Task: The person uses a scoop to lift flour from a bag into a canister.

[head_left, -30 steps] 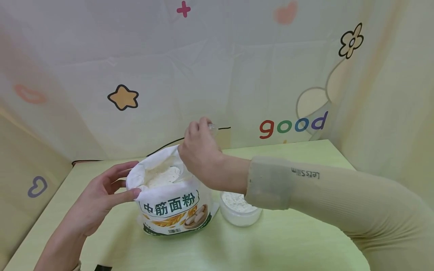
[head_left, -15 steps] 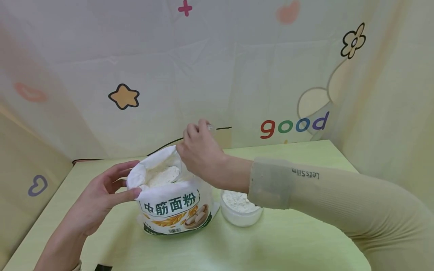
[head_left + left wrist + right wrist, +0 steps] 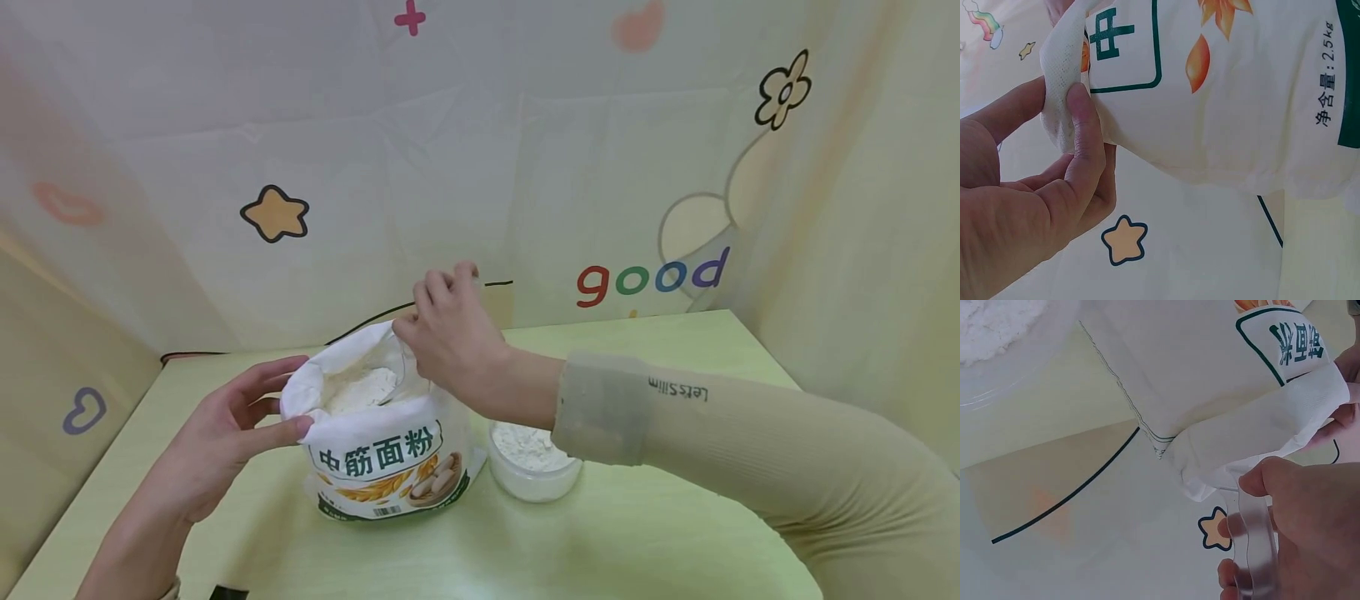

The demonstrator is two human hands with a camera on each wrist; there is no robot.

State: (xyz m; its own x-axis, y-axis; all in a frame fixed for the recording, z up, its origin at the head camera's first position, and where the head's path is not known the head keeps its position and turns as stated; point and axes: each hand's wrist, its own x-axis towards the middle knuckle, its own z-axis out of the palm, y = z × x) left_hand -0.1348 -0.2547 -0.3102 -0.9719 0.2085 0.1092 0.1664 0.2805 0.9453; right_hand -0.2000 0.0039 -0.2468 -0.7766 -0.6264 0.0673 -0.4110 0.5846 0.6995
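Note:
A white flour bag point(image 3: 390, 465) stands with its rim folded outward, and loose flour point(image 3: 362, 392) shows inside. My left hand point(image 3: 213, 437) pinches the folded rim on its left side, thumb outside; the left wrist view shows the thumb on the white cuff point(image 3: 1060, 87). At the bag's right rim, my right hand point(image 3: 459, 346) grips a clear plastic scoop by its handle point(image 3: 1252, 544). The scoop's front end reaches down into the bag and is partly hidden by the rim and the flour.
To the right of the bag, under my right forearm, a clear round tub point(image 3: 534, 485) holds flour. A pale green table point(image 3: 637, 533) carries both. A printed curtain point(image 3: 480, 167) closes off the back and sides. Something black point(image 3: 228, 592) lies at the front edge.
My right hand has shifted slightly to the right, its fingers tilting a little with the scoop handle. My left hand, the bag and the tub keep their places.

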